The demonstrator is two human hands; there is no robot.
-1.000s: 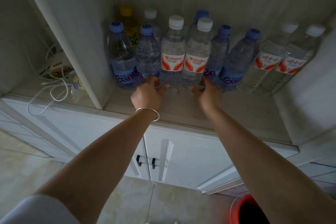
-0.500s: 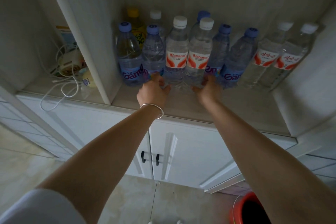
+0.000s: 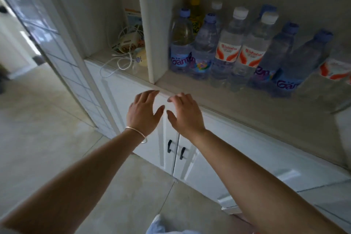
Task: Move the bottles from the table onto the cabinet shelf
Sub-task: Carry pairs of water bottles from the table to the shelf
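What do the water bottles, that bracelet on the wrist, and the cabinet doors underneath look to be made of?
The water bottles look like clear thin plastic: you see through them, and they carry screw caps and printed labels. The bracelet on the left hand's wrist seems to be polished silvery metal, thin and glinting. The cabinet doors look like white painted or laminated board with a slight sheen; what lies underneath cannot be told.

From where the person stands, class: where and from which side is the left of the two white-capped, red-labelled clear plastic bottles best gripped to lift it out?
Probably by the neck, from above and the front. The left white-capped red-labelled bottle stands upright, pressed between its twin and a blue-capped bottle, so its sides are blocked; only its cap and narrow shoulder stand free.
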